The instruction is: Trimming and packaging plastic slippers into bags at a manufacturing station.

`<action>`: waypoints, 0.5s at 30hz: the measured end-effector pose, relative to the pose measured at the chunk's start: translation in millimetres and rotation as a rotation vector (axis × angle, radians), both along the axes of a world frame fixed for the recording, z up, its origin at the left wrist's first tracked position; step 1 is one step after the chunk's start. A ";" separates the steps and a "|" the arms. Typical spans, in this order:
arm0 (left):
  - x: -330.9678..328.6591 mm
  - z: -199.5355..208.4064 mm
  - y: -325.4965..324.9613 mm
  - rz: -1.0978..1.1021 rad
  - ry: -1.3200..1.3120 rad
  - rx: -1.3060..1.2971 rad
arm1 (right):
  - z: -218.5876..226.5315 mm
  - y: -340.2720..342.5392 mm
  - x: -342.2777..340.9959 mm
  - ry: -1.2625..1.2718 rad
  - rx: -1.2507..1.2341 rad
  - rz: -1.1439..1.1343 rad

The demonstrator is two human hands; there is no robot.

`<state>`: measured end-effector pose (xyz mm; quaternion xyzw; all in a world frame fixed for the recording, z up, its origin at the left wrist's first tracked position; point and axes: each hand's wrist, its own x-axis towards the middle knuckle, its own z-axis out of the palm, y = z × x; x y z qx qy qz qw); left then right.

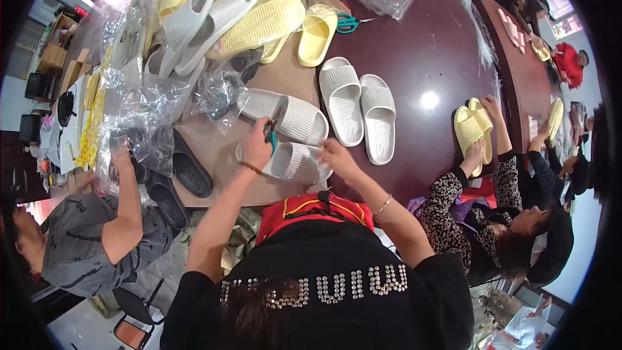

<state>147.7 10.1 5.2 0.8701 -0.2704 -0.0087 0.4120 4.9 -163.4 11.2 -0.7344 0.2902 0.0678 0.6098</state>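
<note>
My left hand (258,149) is closed round a pair of teal-handled scissors (271,133). It is over two pale grey slide sandals lying side by side in front of me. The farther slide (301,120) has its ribbed strap toward the right; the nearer slide (298,163) lies partly under my hands. At the right end of the nearer slide is my right hand (339,159), its fingers curled together and slightly blurred. Whatever it pinches is hidden. Just beyond stand two more whitish slides, one on the left (341,100) and one on the right (378,120).
Yellow slides (317,35) and grey slides (220,23) are piled in clear plastic at the far left. Other teal scissors (347,23) lie beyond. A co-worker at left is beside black slides (191,165); another at right handles yellow slides (472,126) on the dark red table (427,52).
</note>
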 end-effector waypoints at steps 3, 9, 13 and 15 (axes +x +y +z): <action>28.2 -2.4 -13.6 -0.266 0.033 0.095 | -1.2 21.3 -20.1 0.154 0.266 0.016; 22.7 1.5 -18.9 -0.411 0.266 0.291 | -44.6 34.6 -22.4 -0.039 -0.155 0.042; 2.3 -2.1 3.4 -0.333 0.349 0.279 | -53.6 36.3 -4.0 -0.048 0.154 -0.083; -12.5 -1.4 14.0 -0.111 0.301 0.201 | -48.6 37.5 16.5 -0.120 0.089 -0.057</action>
